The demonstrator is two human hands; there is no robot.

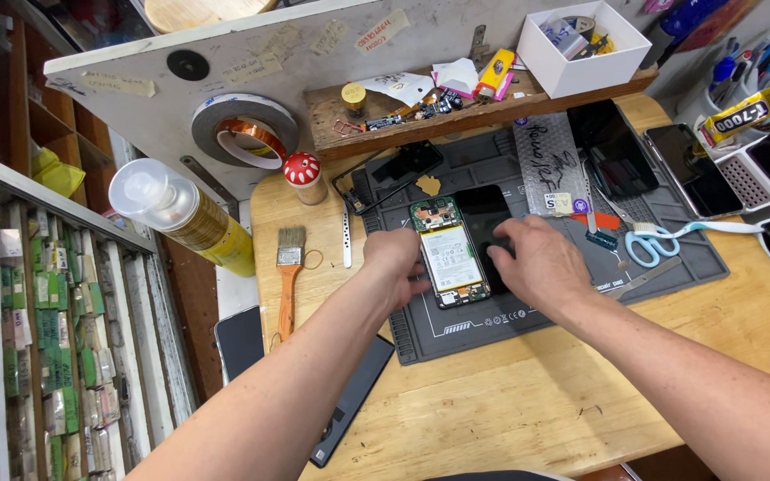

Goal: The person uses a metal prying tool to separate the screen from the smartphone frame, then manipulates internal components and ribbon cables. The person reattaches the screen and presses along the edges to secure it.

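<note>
the opened smartphone with its white battery and green circuit boards bared (448, 252) lies on the grey rubber mat (528, 307) mid-worktop, back cover already off, left hand (397, 258) steadying its edge, right hand (535, 263) pressing flat on the black glass panel (485, 218) beside it.

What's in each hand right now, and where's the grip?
Left hand pinches the opened phone at its left edge. Right hand rests on the dark panel beside it; no clear grip.

One opened smartphone (448, 252) with its battery exposed lies on one grey repair mat (528, 312), alongside one pair of blue-handled scissors (654, 242), one paintbrush (289, 272), one spray bottle (180, 212), two tape rolls (244, 127), one white box (584, 46) and one mushroom-shaped red figure (303, 176).
</note>
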